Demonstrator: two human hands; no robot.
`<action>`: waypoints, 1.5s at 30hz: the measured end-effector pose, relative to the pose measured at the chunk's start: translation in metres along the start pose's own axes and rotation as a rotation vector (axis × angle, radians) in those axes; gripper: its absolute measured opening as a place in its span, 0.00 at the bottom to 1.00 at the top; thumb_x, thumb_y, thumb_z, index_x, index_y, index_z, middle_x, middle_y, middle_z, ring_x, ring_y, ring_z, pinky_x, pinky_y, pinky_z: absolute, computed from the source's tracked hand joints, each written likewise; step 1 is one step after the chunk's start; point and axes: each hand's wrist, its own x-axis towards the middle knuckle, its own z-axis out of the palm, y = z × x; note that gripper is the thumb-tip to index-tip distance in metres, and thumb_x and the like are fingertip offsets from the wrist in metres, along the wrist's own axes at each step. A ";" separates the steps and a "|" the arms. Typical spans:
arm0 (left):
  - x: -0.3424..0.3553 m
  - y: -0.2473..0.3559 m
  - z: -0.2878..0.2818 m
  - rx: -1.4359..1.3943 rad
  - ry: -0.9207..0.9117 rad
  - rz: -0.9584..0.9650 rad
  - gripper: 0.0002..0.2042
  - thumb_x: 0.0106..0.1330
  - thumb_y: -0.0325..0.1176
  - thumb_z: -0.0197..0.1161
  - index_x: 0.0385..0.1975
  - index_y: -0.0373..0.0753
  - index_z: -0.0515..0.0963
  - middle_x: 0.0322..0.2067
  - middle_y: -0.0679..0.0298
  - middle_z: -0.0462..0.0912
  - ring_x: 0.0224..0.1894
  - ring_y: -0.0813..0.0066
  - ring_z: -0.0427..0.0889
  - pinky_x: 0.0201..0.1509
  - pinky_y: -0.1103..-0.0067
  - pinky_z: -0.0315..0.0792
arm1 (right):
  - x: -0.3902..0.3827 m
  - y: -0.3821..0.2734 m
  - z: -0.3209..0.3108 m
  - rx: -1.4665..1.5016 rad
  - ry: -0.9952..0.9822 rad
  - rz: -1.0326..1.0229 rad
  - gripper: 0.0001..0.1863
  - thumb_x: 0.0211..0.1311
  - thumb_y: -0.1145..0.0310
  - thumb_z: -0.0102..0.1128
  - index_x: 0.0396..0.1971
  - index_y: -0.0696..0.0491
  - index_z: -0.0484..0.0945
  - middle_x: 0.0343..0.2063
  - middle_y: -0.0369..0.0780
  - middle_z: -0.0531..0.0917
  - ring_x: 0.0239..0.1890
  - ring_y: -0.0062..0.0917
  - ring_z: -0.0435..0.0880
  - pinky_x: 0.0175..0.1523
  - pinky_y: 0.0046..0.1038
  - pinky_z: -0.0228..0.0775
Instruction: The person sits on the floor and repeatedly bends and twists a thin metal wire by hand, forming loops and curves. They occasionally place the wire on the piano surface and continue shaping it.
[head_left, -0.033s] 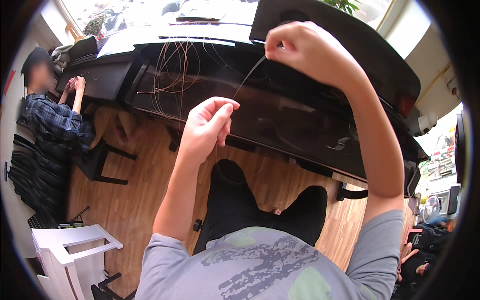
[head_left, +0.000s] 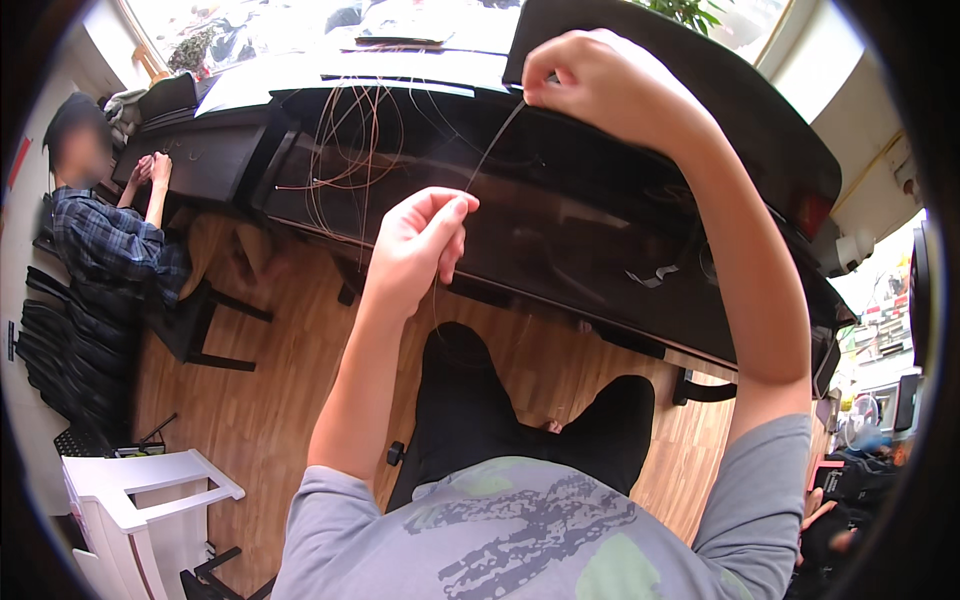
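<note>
A thin, flat dark strip (head_left: pixel 496 138) stretches aslant between my two hands above the dark table. My right hand (head_left: pixel 600 88) is closed on its upper end, high over the table's far side. Lower and to the left, my left hand (head_left: pixel 415 245) pinches the other end between thumb and forefinger. Below the left hand a very fine strand (head_left: pixel 435 305) hangs toward my knees; whether it is one piece with the strip I cannot tell. A short pale, shiny piece of strip (head_left: pixel 653 275) shows over the table front, to the right.
Loose copper-coloured wires (head_left: pixel 365 150) loop over the dark table (head_left: pixel 580 230), left of my hands. A tall black panel (head_left: pixel 770 120) stands behind my right arm. At far left a person (head_left: pixel 110 220) sits at another desk. A white stand (head_left: pixel 150 490) is at lower left.
My right hand has moved slightly up and left, and the strip is straighter. The pale shiny piece has shifted left and turned a little. My left hand has risen slightly.
</note>
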 end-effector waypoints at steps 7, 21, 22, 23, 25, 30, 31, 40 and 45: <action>0.107 -0.013 -0.035 -0.276 0.168 0.017 0.07 0.68 0.33 0.57 0.39 0.37 0.74 0.19 0.73 0.72 0.13 0.92 0.60 0.12 0.91 0.51 | 0.149 0.055 0.068 -0.458 -0.246 0.164 0.09 0.59 0.63 0.58 0.34 0.47 0.84 0.33 0.40 0.86 0.38 0.30 0.84 0.46 0.31 0.75; 0.169 -0.013 -0.051 0.445 0.518 0.317 0.09 0.66 0.31 0.57 0.32 0.29 0.74 0.19 0.58 0.80 0.21 0.73 0.78 0.27 0.75 0.71 | 0.259 0.138 0.172 -0.641 -0.077 0.369 0.11 0.63 0.63 0.53 0.38 0.47 0.83 0.40 0.39 0.84 0.47 0.31 0.81 0.52 0.36 0.72; 0.170 -0.011 -0.050 0.471 0.525 0.326 0.09 0.66 0.31 0.57 0.31 0.29 0.74 0.19 0.58 0.79 0.20 0.72 0.79 0.27 0.75 0.71 | 0.260 0.143 0.176 -0.642 -0.030 0.372 0.11 0.63 0.63 0.53 0.38 0.47 0.83 0.41 0.39 0.84 0.47 0.31 0.81 0.52 0.37 0.72; 0.172 -0.011 -0.050 0.496 0.530 0.335 0.09 0.66 0.31 0.57 0.31 0.29 0.74 0.18 0.58 0.79 0.20 0.71 0.79 0.28 0.75 0.71 | 0.262 0.148 0.179 -0.640 0.022 0.371 0.11 0.63 0.63 0.53 0.38 0.47 0.83 0.41 0.39 0.84 0.48 0.31 0.81 0.52 0.37 0.72; 0.174 -0.010 -0.053 0.533 0.558 0.336 0.09 0.66 0.31 0.56 0.29 0.30 0.74 0.18 0.56 0.79 0.21 0.64 0.81 0.28 0.72 0.72 | 0.265 0.143 0.185 -0.606 0.151 0.318 0.10 0.62 0.63 0.53 0.36 0.47 0.83 0.40 0.39 0.84 0.46 0.32 0.81 0.52 0.37 0.72; 0.180 -0.006 -0.063 0.644 0.613 0.376 0.09 0.66 0.31 0.55 0.30 0.31 0.74 0.19 0.54 0.80 0.23 0.59 0.82 0.28 0.70 0.73 | 0.278 0.127 0.195 -0.515 0.425 0.123 0.10 0.60 0.63 0.55 0.31 0.49 0.84 0.36 0.40 0.84 0.41 0.33 0.82 0.54 0.35 0.68; 0.181 -0.005 -0.062 0.651 0.608 0.376 0.08 0.65 0.31 0.55 0.30 0.31 0.74 0.19 0.54 0.80 0.23 0.58 0.82 0.29 0.69 0.73 | 0.280 0.133 0.198 -0.537 0.431 0.076 0.10 0.60 0.64 0.54 0.32 0.48 0.84 0.37 0.39 0.84 0.43 0.32 0.81 0.57 0.35 0.65; 0.170 0.001 -0.057 0.774 0.571 0.290 0.11 0.64 0.32 0.56 0.41 0.31 0.75 0.19 0.57 0.80 0.23 0.59 0.82 0.31 0.68 0.74 | 0.297 0.119 0.190 -0.792 -0.227 -0.101 0.09 0.55 0.71 0.54 0.31 0.49 0.83 0.35 0.37 0.85 0.39 0.27 0.83 0.59 0.36 0.62; 0.163 0.004 -0.052 0.863 0.520 0.253 0.18 0.63 0.35 0.58 0.49 0.31 0.73 0.20 0.58 0.80 0.27 0.58 0.82 0.35 0.68 0.76 | 0.279 0.113 0.188 -0.633 -0.251 -0.013 0.08 0.54 0.71 0.54 0.31 0.49 0.83 0.34 0.37 0.85 0.38 0.27 0.83 0.56 0.35 0.65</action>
